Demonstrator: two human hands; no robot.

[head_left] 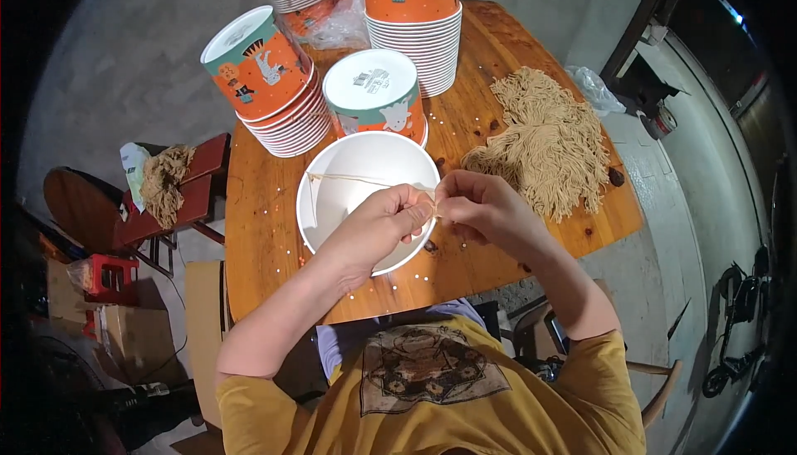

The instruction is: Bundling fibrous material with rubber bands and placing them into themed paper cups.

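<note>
Over a white paper bucket (365,149), my left hand (374,227) pinches a thin tan cord (349,178) between thumb and fingers. My right hand (486,210) is closed beside it at the bucket's right rim, its fingertips gripping the same cord. The two hands are nearly touching. From my fingers the cord runs left across the bucket's mouth, then bends down at the left side. Its far end I cannot make out. A heap of tan cords (548,144) lies on the table to the right of my right hand.
Behind the bucket stand an upturned orange bucket (371,81), a leaning stack of orange buckets (266,81) and a taller stack (415,40). Small white beads dot the wooden table (257,231). A red bench (207,173) with more cords stands left; a scooter (735,330) is far right.
</note>
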